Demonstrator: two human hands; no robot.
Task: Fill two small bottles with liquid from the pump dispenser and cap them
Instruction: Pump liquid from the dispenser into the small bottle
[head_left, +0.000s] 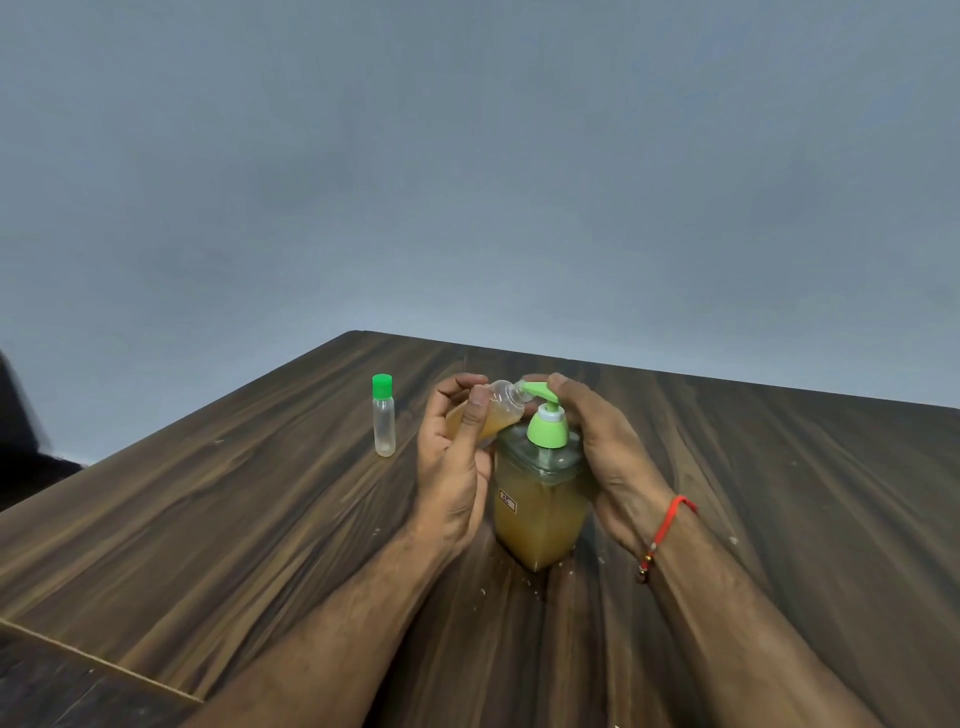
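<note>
A square clear pump dispenser with amber liquid and a green pump head stands on the wooden table. My left hand holds a small clear bottle tilted, its open mouth against the pump's spout; the bottle is partly full of amber liquid. My right hand wraps the dispenser's right side, with fingers resting on top of the pump head. A second small bottle, clear, with a green cap on, stands upright to the left, apart from both hands.
The table's far edge runs close behind the dispenser, against a plain grey-blue wall. A seam in the tabletop crosses the near left corner. A red thread bracelet circles my right wrist. Small droplets or crumbs dot the wood around the dispenser.
</note>
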